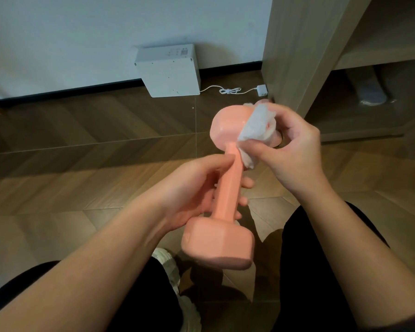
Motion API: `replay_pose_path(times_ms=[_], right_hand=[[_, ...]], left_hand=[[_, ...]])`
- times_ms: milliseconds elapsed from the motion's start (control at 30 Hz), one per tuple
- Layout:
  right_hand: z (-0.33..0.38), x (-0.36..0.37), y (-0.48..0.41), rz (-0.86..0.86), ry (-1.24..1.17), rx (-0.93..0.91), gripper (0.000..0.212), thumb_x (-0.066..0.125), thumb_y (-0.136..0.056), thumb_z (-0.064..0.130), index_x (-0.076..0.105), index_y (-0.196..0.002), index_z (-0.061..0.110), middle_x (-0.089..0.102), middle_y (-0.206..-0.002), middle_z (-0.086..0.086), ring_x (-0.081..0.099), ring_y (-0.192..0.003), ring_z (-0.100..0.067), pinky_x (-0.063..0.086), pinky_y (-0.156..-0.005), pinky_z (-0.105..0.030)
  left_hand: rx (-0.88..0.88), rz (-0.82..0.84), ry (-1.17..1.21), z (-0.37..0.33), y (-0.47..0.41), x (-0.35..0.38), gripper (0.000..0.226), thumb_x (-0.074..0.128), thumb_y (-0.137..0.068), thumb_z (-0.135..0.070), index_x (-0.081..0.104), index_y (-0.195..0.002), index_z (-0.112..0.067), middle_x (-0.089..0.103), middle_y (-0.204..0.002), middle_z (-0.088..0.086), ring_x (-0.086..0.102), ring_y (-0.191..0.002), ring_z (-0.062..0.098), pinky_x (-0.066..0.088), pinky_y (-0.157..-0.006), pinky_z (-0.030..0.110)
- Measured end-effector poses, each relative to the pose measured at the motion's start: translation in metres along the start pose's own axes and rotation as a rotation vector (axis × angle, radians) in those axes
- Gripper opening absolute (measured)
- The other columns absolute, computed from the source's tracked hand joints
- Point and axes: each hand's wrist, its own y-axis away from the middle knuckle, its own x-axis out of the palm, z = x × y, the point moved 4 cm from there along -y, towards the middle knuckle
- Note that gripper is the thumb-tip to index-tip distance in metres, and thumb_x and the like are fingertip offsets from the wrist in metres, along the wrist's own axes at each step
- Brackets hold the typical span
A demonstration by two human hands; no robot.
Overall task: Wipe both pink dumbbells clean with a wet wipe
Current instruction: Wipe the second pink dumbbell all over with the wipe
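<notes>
A pink dumbbell [228, 185] is held in the air in front of me, one head pointing away, the other near my lap. My left hand [192, 190] grips its handle from the left, fingers curled around it. My right hand [290, 149] holds a crumpled white wet wipe [256, 127] and presses it against the right side of the far head. Beyond that head a bit of pink shows by my fingertips; I cannot tell if it belongs to a second dumbbell.
A white box-shaped device [168, 70] stands on the wooden floor against the wall, with a white cable and adapter [261, 90] beside it. A wooden shelf unit [297, 49] rises at the right. My knees and a white shoe [170, 267] are below.
</notes>
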Motion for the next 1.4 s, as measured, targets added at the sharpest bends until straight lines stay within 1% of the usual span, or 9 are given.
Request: replay_pose_path(times_ms=[133,367,600,700,833,933,1067,1300,1400], right_hand=[[-0.004,-0.002,0.000,-0.004,0.000,0.006,0.050,0.084,-0.073,0.019,0.059,-0.113,0.036,0.061,-0.113,0.022,0.056,-0.114,-0.004,0.047,-0.090,-0.017],[-0.008,0.000,0.001,0.003,0.031,0.077,0.050,0.083,-0.073,0.023,0.058,-0.114,0.035,0.059,-0.115,0.017,0.051,-0.120,-0.011,0.051,-0.098,-0.039],[-0.006,0.005,0.002,0.063,0.017,0.071,0.051,0.084,-0.072,0.022,0.059,-0.115,0.032,0.059,-0.113,0.020,0.053,-0.118,-0.009,0.053,-0.090,-0.025],[-0.006,0.006,0.001,0.078,0.050,0.059,0.052,0.084,-0.073,0.026,0.059,-0.118,0.031,0.061,-0.118,0.014,0.053,-0.120,-0.011,0.052,-0.096,-0.040],[-0.006,0.005,0.000,0.035,0.050,0.029,0.050,0.083,-0.073,0.025,0.060,-0.117,0.028,0.061,-0.120,0.011,0.053,-0.120,-0.011,0.053,-0.096,-0.039],[-0.002,0.001,-0.001,-0.003,-0.010,-0.015,0.049,0.083,-0.072,0.024,0.061,-0.116,0.026,0.062,-0.116,0.013,0.056,-0.117,-0.010,0.052,-0.093,-0.030],[-0.006,-0.002,-0.003,-0.020,-0.053,-0.028,0.051,0.083,-0.071,0.020,0.062,-0.117,0.021,0.065,-0.113,0.012,0.060,-0.111,-0.011,0.050,-0.093,-0.031],[-0.007,0.001,0.001,0.035,0.019,0.039,0.051,0.084,-0.072,0.022,0.056,-0.108,0.044,0.058,-0.113,0.023,0.052,-0.117,-0.008,0.052,-0.093,-0.032],[-0.006,0.003,0.001,0.043,0.050,0.035,0.051,0.084,-0.071,0.024,0.058,-0.110,0.043,0.058,-0.111,0.026,0.053,-0.116,-0.007,0.052,-0.095,-0.039]], left_hand=[[0.075,0.044,-0.118,-0.005,0.000,-0.004,0.032,0.038,-0.102,-0.024,0.051,-0.130,-0.014,0.071,-0.113,0.016,0.070,-0.085,0.034,0.058,-0.078,0.043],[0.098,-0.044,-0.225,-0.006,-0.001,-0.008,0.025,0.052,-0.098,-0.024,0.055,-0.117,-0.010,0.073,-0.096,0.011,0.071,-0.073,0.026,0.053,-0.052,0.025],[0.044,-0.114,-0.269,-0.003,-0.003,-0.013,0.054,0.075,-0.064,-0.032,0.055,-0.111,-0.014,0.074,-0.086,0.012,0.072,-0.071,0.026,0.059,-0.070,0.038],[0.071,-0.181,-0.327,0.000,-0.006,-0.018,0.057,0.077,-0.059,-0.039,0.060,-0.108,-0.015,0.072,-0.086,0.005,0.069,-0.080,0.019,0.055,-0.085,0.045],[0.048,-0.107,-0.209,0.001,-0.005,-0.014,0.038,0.064,-0.078,-0.041,0.065,-0.105,-0.014,0.065,-0.080,0.002,0.063,-0.071,0.014,0.054,-0.070,0.032],[0.030,0.010,0.045,0.000,-0.002,-0.010,0.040,0.060,-0.086,-0.024,0.058,-0.122,-0.006,0.069,-0.101,0.014,0.069,-0.087,0.029,0.058,-0.075,0.046],[0.106,0.124,0.046,-0.002,0.000,-0.009,0.039,0.051,-0.093,-0.021,0.052,-0.128,-0.006,0.068,-0.116,0.022,0.070,-0.096,0.039,0.059,-0.080,0.050],[0.071,-0.079,-0.105,0.002,-0.002,-0.008,0.020,0.059,-0.092,-0.021,0.058,-0.109,-0.008,0.074,-0.097,0.014,0.072,-0.075,0.028,0.057,-0.052,0.029],[0.082,-0.245,-0.259,0.006,-0.007,-0.013,0.030,0.074,-0.081,-0.028,0.056,-0.102,-0.015,0.075,-0.097,0.012,0.072,-0.081,0.027,0.053,-0.057,0.029]])
